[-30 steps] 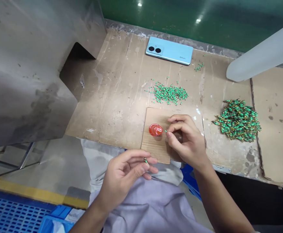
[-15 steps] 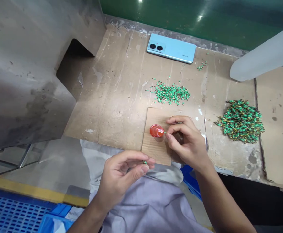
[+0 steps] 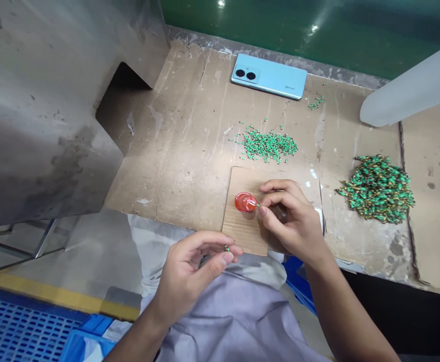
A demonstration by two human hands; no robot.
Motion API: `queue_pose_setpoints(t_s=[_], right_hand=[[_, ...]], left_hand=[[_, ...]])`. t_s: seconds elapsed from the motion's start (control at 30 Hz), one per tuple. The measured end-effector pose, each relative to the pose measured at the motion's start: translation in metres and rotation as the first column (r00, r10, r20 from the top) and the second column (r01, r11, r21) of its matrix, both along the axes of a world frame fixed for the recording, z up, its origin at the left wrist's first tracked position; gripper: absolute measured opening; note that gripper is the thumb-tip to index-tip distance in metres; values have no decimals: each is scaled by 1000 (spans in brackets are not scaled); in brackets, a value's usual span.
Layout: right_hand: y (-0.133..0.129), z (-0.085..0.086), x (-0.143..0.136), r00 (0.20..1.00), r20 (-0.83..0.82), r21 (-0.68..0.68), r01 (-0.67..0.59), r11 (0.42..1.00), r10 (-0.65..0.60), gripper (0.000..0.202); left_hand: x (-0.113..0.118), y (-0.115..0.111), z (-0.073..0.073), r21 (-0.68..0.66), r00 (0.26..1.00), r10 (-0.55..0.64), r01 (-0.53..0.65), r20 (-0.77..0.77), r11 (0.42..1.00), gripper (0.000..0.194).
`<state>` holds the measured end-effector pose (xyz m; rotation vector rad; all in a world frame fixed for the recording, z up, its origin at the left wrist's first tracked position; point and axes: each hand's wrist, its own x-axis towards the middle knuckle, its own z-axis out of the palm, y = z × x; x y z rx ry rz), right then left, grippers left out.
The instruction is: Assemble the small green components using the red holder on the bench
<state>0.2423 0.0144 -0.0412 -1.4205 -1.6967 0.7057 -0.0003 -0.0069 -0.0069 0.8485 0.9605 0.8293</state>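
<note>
Between the thumb and fingers of my left hand is a tiny green piece with a dark end, just off the near edge of the cardboard. My right hand pinches another tiny green piece at the rim of a small round red dish. Glossy red-orange matter fills the dish, which sits on a rectangle of cardboard. Beyond the cardboard lies a loose scatter of small green pieces. A taller heap of green and gold pieces is to the right of my right hand.
A light blue phone lies at the back of the worn table. A grey metal housing with a dark opening stands at left. One pale rounded bar reaches in from the right. Blue crates are low at left.
The whole scene has shifted slightly to the right in the view. Both hands keep nearly the same pose, the right one still at the red dish's rim.
</note>
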Motion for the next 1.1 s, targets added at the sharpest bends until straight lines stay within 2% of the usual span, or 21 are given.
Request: queue_pose_setpoints(t_s=[0.13, 0.23, 0.37, 0.47, 0.63, 1.1], right_hand=[[-2, 1, 1, 1000, -14, 24, 8, 1000, -8, 11], [-6, 3, 10, 999, 5, 82, 39, 996, -40, 12], [-11, 5, 32, 976, 198, 121, 68, 990, -91, 10], [-11, 3, 42, 957, 287, 89, 15, 996, -40, 9], [-10, 1, 41, 956, 277, 3, -97, 995, 92, 9], [-11, 2, 44, 948, 291, -39, -120, 992, 127, 10]], left_hand=[[0, -2, 0, 29, 1000, -2, 2, -3, 1000, 15], [-2, -4, 1, 85, 997, 7, 0, -82, 996, 18], [-7, -8, 1, 170, 982, 18, 15, -190, 985, 21], [-8, -9, -1, 222, 971, 18, 37, -237, 974, 21], [-4, -11, -1, 326, 953, 6, 99, -304, 940, 27], [-7, -17, 1, 320, 945, 12, 99, -327, 942, 27]])
